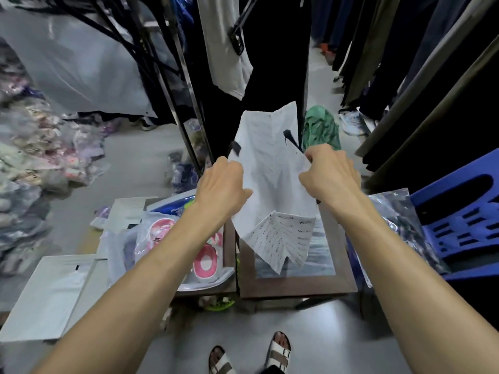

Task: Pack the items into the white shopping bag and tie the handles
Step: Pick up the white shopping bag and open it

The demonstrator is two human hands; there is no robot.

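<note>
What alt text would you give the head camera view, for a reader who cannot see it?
Two bare hands, left and right, hold a flat white shopping bag with black handles above a dark-framed picture. Packaged items lie to the left, under hanging clothes.

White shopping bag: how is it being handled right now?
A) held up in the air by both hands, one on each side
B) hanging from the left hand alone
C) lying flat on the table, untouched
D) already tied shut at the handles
A: the white shopping bag hangs above the brown table, with the left hand gripping its left edge and the right hand gripping its right edge; the black handles are loose, not tied.
</note>
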